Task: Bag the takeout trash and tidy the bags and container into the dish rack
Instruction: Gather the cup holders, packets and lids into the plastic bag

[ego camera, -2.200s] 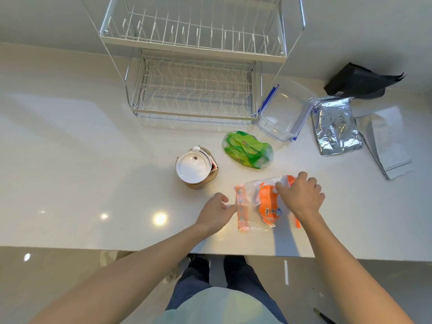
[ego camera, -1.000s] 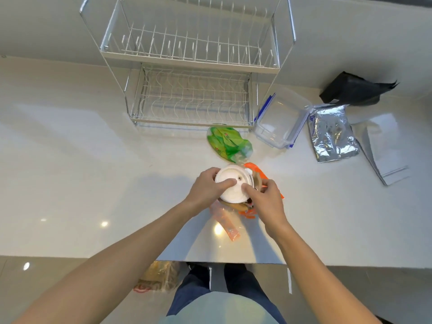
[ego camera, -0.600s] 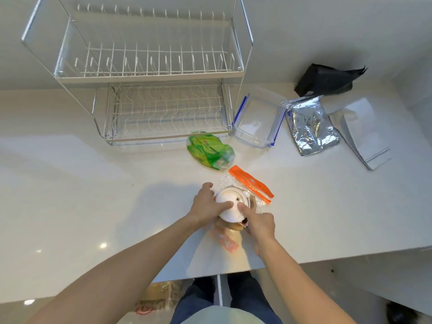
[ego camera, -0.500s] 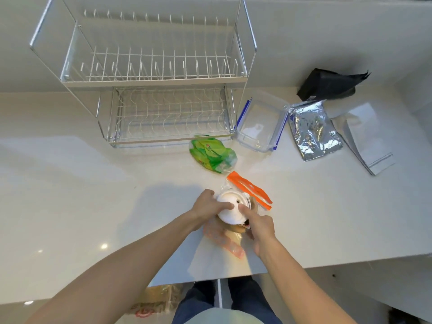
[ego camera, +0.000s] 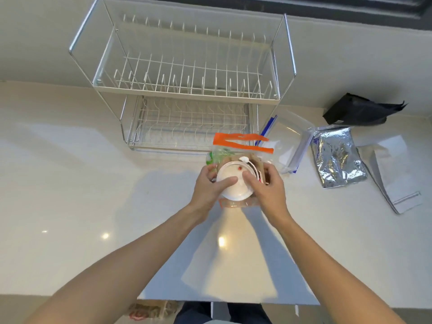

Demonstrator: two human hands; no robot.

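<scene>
The white-lidded takeout cup (ego camera: 235,182) sits partly inside the clear orange-zip bag (ego camera: 243,142), raised over the surface (ego camera: 93,195). The left hand (ego camera: 209,185) and right hand (ego camera: 268,190) have their fingers curled around both. The bag hides most of the green packet (ego camera: 211,157); beyond stand the dish rack (ego camera: 187,90), clear container (ego camera: 287,141), foil pouch (ego camera: 336,157) and black bag (ego camera: 357,112).

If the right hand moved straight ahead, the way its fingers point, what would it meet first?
The right hand already touches the white lid. Past that, probably the left hand, though depth is unclear.
</scene>
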